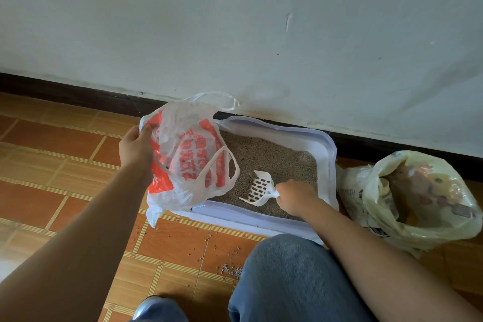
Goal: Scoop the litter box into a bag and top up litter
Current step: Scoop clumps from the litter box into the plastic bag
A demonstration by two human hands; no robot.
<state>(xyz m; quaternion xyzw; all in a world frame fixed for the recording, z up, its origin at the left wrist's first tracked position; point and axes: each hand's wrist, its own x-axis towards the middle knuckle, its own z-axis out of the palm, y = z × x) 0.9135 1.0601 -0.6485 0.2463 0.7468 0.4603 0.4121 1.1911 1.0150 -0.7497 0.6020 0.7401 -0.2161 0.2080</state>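
A knee (pixel 282 269) in blue denim sits nearest, above a tiled floor (pixel 78 154) strewn with loose pellets (pixel 231 270). The right hand (pixel 296 200) is closed around the handle of a white slotted scoop (pixel 258 188), whose blade rests on grey litter (pixel 274 159) inside the pale box (pixel 324 144). The left hand (pixel 136 148) pinches the rim of a white and red bag (pixel 188 154), holding it open over the box's left end. Right of the box stands a yellowish sack (pixel 418 198). The box lies against the wall (pixel 235 21).
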